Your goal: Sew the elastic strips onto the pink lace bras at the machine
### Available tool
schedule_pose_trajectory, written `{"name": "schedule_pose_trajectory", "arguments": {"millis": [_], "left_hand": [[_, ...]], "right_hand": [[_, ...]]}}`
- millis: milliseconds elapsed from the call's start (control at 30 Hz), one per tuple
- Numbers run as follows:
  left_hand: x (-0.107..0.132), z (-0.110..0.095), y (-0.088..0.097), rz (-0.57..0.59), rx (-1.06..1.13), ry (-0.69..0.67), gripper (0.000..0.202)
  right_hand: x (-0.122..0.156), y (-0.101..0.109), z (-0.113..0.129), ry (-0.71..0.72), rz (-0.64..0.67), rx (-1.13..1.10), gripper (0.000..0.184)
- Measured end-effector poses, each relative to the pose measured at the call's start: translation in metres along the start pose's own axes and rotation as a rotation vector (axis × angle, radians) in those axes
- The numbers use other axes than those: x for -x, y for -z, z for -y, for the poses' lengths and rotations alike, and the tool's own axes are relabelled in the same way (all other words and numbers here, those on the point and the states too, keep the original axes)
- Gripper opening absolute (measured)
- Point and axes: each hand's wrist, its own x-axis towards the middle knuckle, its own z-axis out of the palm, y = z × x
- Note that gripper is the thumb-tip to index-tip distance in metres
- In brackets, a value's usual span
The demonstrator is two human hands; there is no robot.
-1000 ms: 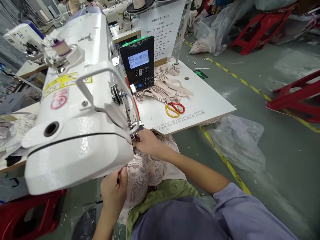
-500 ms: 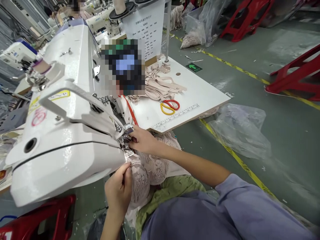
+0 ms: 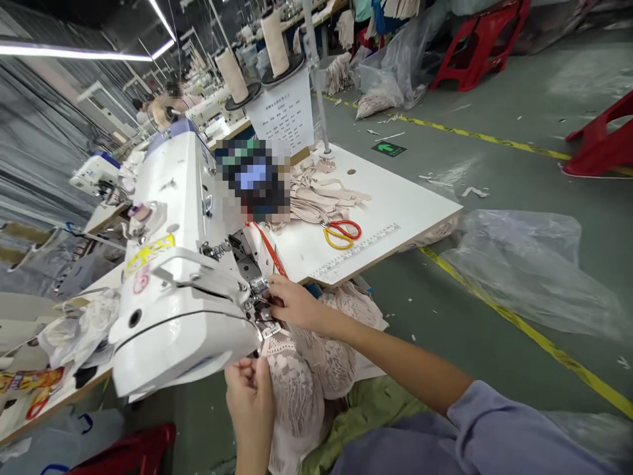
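Observation:
A pale pink lace bra [image 3: 294,389] hangs at the front of the white sewing machine [image 3: 173,330], its upper edge by the presser foot [image 3: 268,328]. My left hand [image 3: 251,396] is closed just below the foot, thumb and fingers pinched at the bra's left edge. My right hand [image 3: 299,305] reaches in from the right beside the needle area. Its fingers are bent, and the machine parts hide their tips, so what they grip cannot be made out. Below that wrist, more of the lace cups lie over my lap.
On the white tabletop [image 3: 395,191] lie scissors [image 3: 341,234] with red and yellow handles, beige straps [image 3: 326,194] and a printed ruler [image 3: 356,251]. Thread cones [image 3: 274,43] stand behind. Clear plastic [image 3: 524,264] and a red stool [image 3: 479,49] are on the floor.
The head view has tilted up, so the scene sits lower and farther right. My left hand is slightly farther from the presser foot; my right hand stays beside the needle area.

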Motion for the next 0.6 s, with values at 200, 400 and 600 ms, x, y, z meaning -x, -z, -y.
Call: {"name": "schedule_pose_trajectory", "arguments": {"millis": [200,400,600], "left_hand": [[0.022,-0.011,-0.002,0.729,0.701,0.399,0.047],[0.077,-0.028,-0.056,1.002,1.067,0.383,0.065],[0.075,0.025,-0.084,0.99,0.543,0.061,0.05]], "right_hand": [[0.031,0.016,0.023,-0.161,0.03,-0.181,0.018],[0.067,0.047,0.057,-0.27,0.156,-0.305,0.016],[0.11,0.042,-0.013,-0.66,-0.359,-0.775,0.029]]}}
